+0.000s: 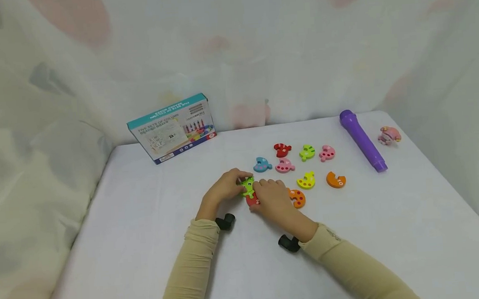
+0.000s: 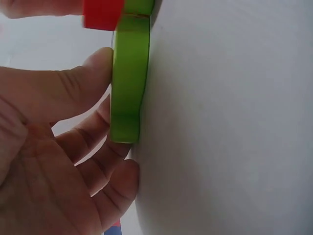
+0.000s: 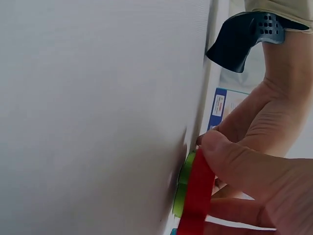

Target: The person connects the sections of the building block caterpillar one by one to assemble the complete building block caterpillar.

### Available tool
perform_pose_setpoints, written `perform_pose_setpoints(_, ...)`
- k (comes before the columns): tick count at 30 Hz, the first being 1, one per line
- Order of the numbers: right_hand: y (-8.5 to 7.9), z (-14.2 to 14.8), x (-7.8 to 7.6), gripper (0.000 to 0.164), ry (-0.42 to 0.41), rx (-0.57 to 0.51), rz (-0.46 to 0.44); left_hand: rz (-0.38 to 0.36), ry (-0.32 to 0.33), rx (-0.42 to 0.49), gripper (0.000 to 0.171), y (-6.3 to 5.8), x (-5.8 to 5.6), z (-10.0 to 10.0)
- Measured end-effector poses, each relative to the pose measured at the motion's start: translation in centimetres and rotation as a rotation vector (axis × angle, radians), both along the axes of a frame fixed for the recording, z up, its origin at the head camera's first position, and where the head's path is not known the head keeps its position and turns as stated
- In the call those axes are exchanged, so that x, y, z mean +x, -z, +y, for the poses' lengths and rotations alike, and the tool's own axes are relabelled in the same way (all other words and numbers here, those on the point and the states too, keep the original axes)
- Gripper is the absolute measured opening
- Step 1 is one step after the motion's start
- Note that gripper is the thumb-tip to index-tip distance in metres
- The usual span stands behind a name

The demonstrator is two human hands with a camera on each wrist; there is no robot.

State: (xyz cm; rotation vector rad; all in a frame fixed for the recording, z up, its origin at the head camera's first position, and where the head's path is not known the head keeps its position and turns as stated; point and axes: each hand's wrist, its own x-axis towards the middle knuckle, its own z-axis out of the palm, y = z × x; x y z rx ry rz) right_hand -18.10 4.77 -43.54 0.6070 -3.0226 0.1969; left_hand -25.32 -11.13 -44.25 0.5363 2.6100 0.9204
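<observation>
My left hand point(image 1: 224, 187) pinches a green puzzle piece point(image 1: 247, 184) with an animal face, thumb on its near side. In the left wrist view the green piece point(image 2: 130, 81) stands edge-on against the white table surface. With thumb and fingers my right hand point(image 1: 273, 200) grips a red puzzle piece point(image 1: 251, 201) marked with a number. The red piece overlaps the green one's lower edge, and in the right wrist view the red piece point(image 3: 195, 193) sits slightly above it. Just right of the right hand lies an orange piece point(image 1: 298, 198), partly covered by it.
Several loose pieces lie behind and to the right, among them a blue one point(image 1: 261, 165), a red one point(image 1: 281, 150), a yellow one point(image 1: 306, 181) and an orange one point(image 1: 336, 180). Farther off are a bead-set box point(image 1: 172, 130), a purple toy microphone point(image 1: 363, 141) and a pink figurine point(image 1: 389, 135).
</observation>
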Motion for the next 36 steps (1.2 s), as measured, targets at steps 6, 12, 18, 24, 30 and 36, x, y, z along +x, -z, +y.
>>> perform_pose_setpoints(6, 0.1, 0.0, -0.2, 0.06, 0.013, 0.017, -0.047, -0.001, 0.007, 0.002, 0.044, 0.1, -0.1, 0.0)
perform_pose_setpoints(12, -0.6, 2.7, -0.7, 0.062, -0.039, -0.01, -0.102, -0.022, -0.002, 0.0, 0.044, 0.1, -0.2, 0.0)
perform_pose_setpoints(18, -1.4, 8.1, -0.5, 0.059, -0.136, -0.029, -0.172, -0.032, -0.003, 0.002, 0.044, 0.1, -0.1, 0.0)
perform_pose_setpoints(24, -0.8, 10.5, 0.2, 0.052, -0.164, -0.079, -0.191, -0.037, -0.01, 0.007, 0.044, 0.2, 0.0, 0.0)
perform_pose_setpoints(30, -0.3, 10.0, 0.2, 0.048, -0.165, -0.083, -0.109, -0.032, -0.013, 0.016, 0.044, 0.2, 0.1, 0.1)
perform_pose_setpoints(36, -0.6, 8.3, 0.1, 0.054, -0.12, -0.118, -0.09, -0.032, -0.012, 0.003, 0.044, 0.1, 0.1, 0.0)
